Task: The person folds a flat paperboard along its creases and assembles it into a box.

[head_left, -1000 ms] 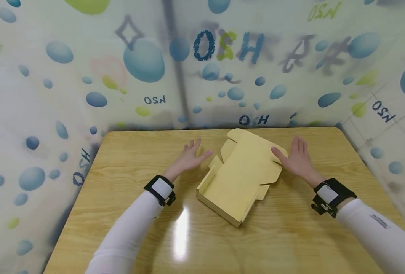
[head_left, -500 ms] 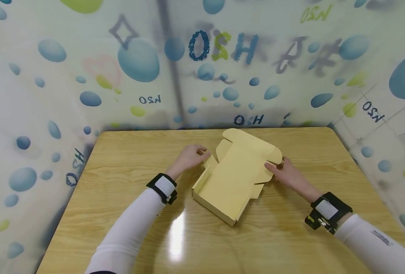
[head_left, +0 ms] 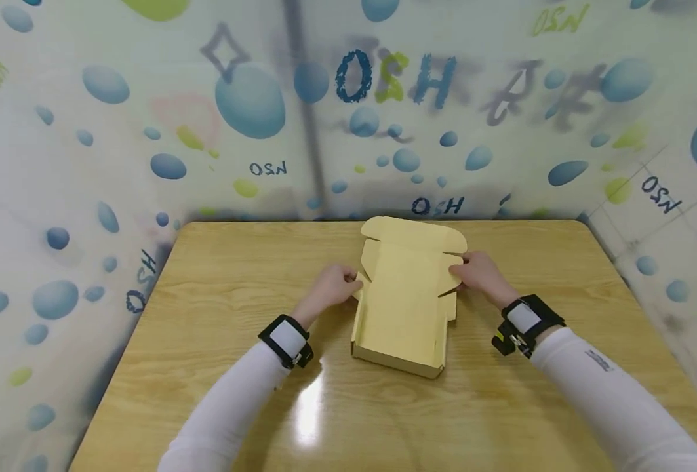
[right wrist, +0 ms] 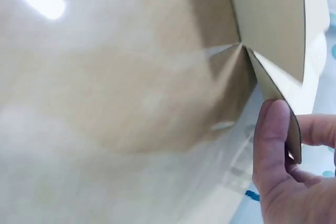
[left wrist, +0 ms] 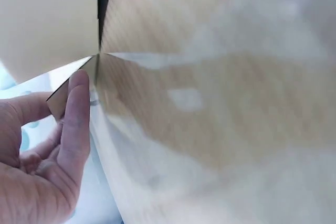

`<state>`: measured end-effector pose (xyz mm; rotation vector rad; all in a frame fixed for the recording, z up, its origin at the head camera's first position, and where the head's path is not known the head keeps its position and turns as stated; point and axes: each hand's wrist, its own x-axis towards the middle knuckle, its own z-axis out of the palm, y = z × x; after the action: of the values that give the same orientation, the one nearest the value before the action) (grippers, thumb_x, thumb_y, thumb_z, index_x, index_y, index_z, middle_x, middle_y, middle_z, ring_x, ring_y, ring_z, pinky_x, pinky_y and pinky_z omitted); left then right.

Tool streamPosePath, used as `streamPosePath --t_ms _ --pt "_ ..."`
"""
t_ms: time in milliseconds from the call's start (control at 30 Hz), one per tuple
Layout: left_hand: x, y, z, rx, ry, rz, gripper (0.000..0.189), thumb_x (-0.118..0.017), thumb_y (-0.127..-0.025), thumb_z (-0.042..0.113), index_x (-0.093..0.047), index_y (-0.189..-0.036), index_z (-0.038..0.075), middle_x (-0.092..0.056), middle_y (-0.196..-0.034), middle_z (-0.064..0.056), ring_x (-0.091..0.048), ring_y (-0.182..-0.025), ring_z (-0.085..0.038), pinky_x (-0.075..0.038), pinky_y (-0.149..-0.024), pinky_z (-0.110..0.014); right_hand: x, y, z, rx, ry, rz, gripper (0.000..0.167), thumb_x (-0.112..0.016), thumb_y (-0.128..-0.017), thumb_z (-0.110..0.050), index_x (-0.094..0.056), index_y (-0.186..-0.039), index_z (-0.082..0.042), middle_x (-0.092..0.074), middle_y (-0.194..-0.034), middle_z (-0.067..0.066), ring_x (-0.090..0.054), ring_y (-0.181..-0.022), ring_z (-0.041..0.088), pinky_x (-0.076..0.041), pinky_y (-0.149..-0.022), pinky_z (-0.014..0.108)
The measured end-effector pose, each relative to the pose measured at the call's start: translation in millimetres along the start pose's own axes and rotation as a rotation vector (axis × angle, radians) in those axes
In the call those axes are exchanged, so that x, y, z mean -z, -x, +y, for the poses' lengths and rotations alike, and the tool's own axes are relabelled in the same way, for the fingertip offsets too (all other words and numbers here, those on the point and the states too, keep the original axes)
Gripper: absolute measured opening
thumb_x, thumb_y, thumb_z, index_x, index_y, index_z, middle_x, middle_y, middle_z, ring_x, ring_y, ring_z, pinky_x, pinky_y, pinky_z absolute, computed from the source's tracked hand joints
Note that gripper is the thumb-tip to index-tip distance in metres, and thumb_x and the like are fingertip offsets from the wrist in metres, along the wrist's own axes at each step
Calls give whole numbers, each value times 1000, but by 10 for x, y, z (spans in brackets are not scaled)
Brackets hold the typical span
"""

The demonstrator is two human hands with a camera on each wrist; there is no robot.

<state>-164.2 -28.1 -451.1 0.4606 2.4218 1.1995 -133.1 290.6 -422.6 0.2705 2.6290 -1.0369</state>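
Two hands flank the open cardboard mailer box (head_left: 404, 295), which we see on the far half of the wooden table (head_left: 236, 275), its tuck flap (head_left: 414, 233) toward the bubble-patterned wall (head_left: 206, 131) and its low-walled end nearest us. Fingers curled, thumb nearly meeting them, the left hand (head_left: 330, 288) pinches a left side flap (left wrist: 60, 100); the right hand (head_left: 484, 276) likewise pinches a right side flap (right wrist: 270, 85).

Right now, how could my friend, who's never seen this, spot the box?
Start at the wooden table below the spotted wall. Between the left hand and right hand, each pinching a flap, is the box. It's the only cardboard thing there, yellowish and lying open.
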Motion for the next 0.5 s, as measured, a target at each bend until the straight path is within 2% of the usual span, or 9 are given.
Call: streamPosePath --t_ms 167,233,400,500 --pt "-52 163 -13 75 102 21 35 -62 -100 11 -55 -66 11 -61 -58 0 -57 -49 -8 -47 -47 -19 -55 -210 -174 63 140 32 19 -50 -98 -13 -54 -85 0 -51 -71 6 -60 -65 19 -43 -59 24" --pt "-57 208 -26 80 105 39 32 -62 -99 10 -59 -67 9 -64 -60 -3 -57 -48 -8 -47 -47 -19 -84 -259 -228 84 166 37 18 -50 -97 -12 -55 -85 -1 -51 -69 5 -58 -64 19 -41 -59 25" --pt "-25 281 -78 83 101 70 40 -61 -98 9 -49 -60 13 -61 -58 -1 -58 -48 -8 -46 -46 -18 -158 -342 -305 106 169 41 22 -50 -97 -12 -62 -99 6 -58 -72 7 -58 -65 18 -40 -59 24" --pt "6 310 -129 110 126 82 42 -59 -98 9 -44 -60 16 -55 -55 4 -62 -50 -9 -48 -47 -19 -190 -368 -338 128 184 34 28 -51 -103 -19 -59 -99 7 -54 -73 9 -53 -66 21 -37 -63 27"
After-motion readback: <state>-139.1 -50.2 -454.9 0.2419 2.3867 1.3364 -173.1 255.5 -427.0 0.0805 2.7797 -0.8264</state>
